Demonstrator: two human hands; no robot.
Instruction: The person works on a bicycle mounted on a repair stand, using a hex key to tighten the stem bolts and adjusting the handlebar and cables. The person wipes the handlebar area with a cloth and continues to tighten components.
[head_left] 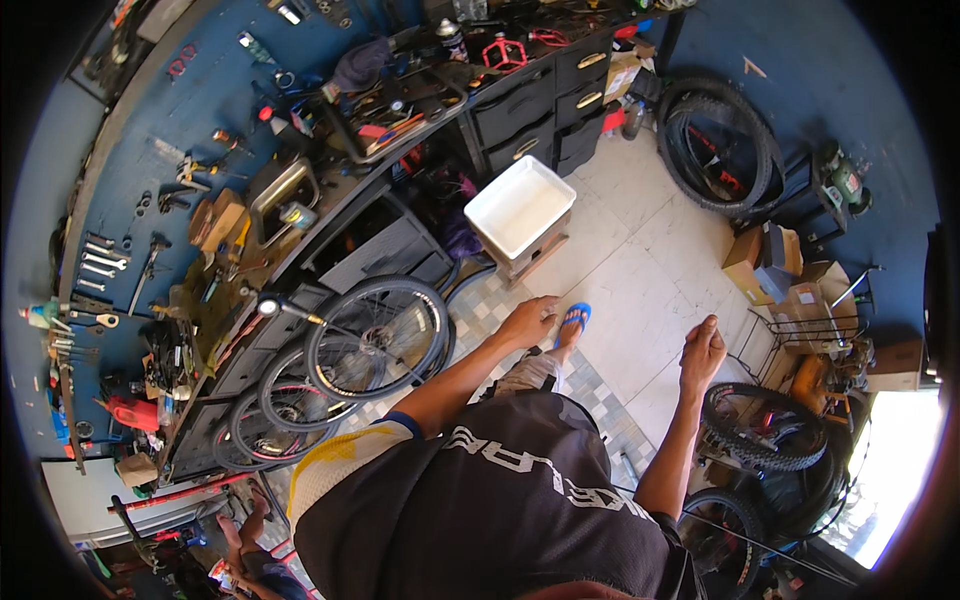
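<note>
My left hand (530, 322) hangs in front of me above the tiled floor, its fingers loosely curled and slightly apart, with nothing seen in them. Farther right, my right hand (703, 350) is raised in a loose fist, and no object shows in it. A white rectangular tub (520, 205) sits on a wooden stool (530, 253) ahead; it is the thing nearest my left hand, though apart from it. Below and between the hands, a foot in a blue flip-flop (577, 316) stands on the floor.
Bicycle wheels (376, 338) lean against the dark workbench (375, 240) at left. Black tires (718, 145) rest by the far wall. Cardboard boxes (755, 265), a wire rack (790, 335) and a knobby-tired wheel (765, 427) line the right. Another person's legs (235, 540) show lower left.
</note>
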